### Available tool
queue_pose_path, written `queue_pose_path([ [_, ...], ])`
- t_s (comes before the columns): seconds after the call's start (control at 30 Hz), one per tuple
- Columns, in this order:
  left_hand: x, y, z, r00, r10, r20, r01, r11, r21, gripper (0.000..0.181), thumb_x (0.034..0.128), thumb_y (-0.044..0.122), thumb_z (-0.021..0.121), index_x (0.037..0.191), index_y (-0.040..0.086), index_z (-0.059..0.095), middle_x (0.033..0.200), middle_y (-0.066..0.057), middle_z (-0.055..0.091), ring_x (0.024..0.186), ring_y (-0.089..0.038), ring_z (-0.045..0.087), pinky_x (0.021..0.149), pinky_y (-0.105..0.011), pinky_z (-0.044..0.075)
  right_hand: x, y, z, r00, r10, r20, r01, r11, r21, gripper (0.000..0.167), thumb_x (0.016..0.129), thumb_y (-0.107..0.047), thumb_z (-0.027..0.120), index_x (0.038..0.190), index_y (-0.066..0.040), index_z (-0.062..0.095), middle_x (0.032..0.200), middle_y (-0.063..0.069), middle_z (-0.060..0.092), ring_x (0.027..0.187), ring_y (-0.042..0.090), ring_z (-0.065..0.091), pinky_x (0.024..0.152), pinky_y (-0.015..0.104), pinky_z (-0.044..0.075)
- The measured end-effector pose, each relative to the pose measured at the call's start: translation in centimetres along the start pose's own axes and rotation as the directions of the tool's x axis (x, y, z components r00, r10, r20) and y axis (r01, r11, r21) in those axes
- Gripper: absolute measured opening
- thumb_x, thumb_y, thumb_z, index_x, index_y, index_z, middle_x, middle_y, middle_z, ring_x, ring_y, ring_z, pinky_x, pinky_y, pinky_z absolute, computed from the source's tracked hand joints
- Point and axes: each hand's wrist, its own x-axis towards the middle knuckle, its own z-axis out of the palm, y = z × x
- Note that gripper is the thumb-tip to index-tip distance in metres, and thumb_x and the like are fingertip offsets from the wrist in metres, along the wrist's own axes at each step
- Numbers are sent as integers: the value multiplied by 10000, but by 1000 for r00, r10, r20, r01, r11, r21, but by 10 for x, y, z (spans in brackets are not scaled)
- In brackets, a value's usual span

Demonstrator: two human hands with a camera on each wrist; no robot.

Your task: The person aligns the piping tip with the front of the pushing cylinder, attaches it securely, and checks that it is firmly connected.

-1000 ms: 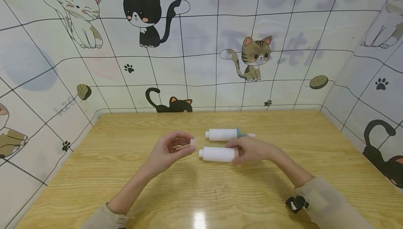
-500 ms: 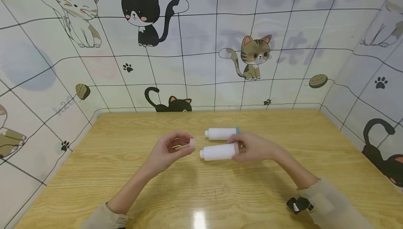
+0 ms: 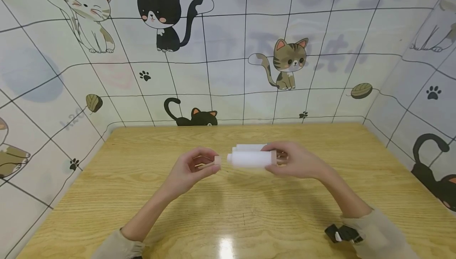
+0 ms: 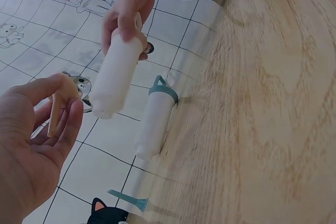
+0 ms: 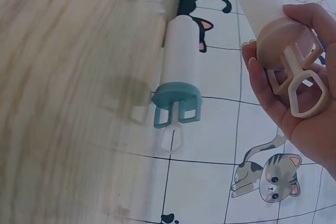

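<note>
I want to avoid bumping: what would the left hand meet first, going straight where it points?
Probably the white tube held by the right hand, narrow end first; in the head view it sits just ahead of the left hand, but depth is unclear.

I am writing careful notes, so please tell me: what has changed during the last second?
The right grip has lifted the beige-collared tube off the table; in the head view it moved upward and now partly covers the teal-collared tube. Nothing was newly grasped or released. The left grip stayed in place, holding the small beige piece.
</note>
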Motion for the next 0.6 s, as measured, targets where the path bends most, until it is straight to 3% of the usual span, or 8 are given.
queue_pose_path([
  [0.23, -1, 0, -1, 1000, -4, -7, 4, 1000, 2, 305, 900, 5, 748, 1188, 19, 648, 1098, -125, 639, 1017, -259, 689, 866, -365, 602, -5, -9, -7, 998, -35, -54, 32, 998, -63, 408, 882, -185, 796, 1237, -32, 666, 1164, 112, 661, 892, 176, 637, 802, 320, 603],
  [0.6, -1, 3, -1, 1000, -5, -16, 5, 1000, 9, 304, 897, 23, 759, 1182, 28, 655, 1095, -150, 642, 1036, -279, 685, 879, -375, 598, -11, -14, -11, 992, -87, -96, 80, 994, -75, 403, 861, -124, 807, 1239, -91, 674, 1167, 68, 671, 942, 196, 651, 826, 319, 603],
])
